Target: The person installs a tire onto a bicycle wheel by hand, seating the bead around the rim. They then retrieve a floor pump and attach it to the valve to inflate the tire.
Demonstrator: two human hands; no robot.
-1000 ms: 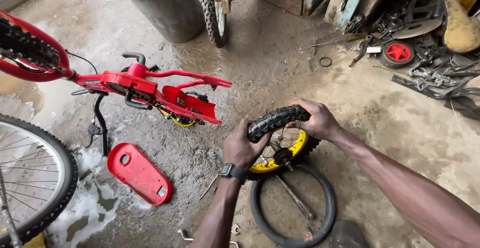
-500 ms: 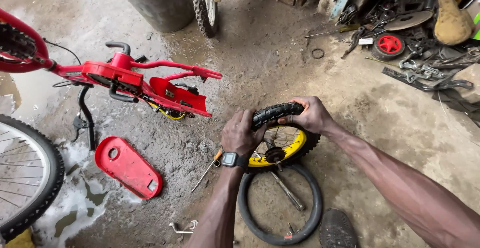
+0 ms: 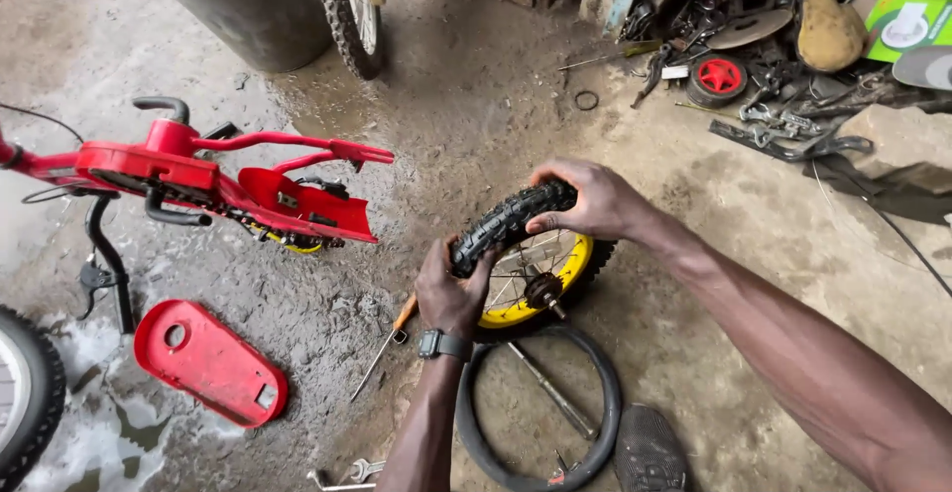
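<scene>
A small bicycle wheel with a yellow rim (image 3: 565, 272) and a black knobby tyre (image 3: 508, 220) stands upright on the concrete floor. My left hand (image 3: 451, 289), with a watch on the wrist, grips the tyre's left side. My right hand (image 3: 587, 199) is clamped over the tyre's top right. The wheel's hub and axle (image 3: 543, 292) show between the spokes. A black inner tube (image 3: 540, 403) lies flat on the ground just below the wheel, with a metal rod (image 3: 550, 388) inside its ring.
A red child's bicycle frame (image 3: 223, 180) lies at left, a red chain guard (image 3: 208, 361) below it. A screwdriver (image 3: 382, 345) and wrenches (image 3: 342, 474) lie near my left arm. A grey drum (image 3: 243, 6), another wheel (image 3: 352, 1) and scrap parts (image 3: 773, 65) stand at the back. A shoe (image 3: 650, 447) is below.
The view has shifted so the scene sits slightly lower and left. Both hands keep their grip on the tyre, which has pulled a little further off the rim.
</scene>
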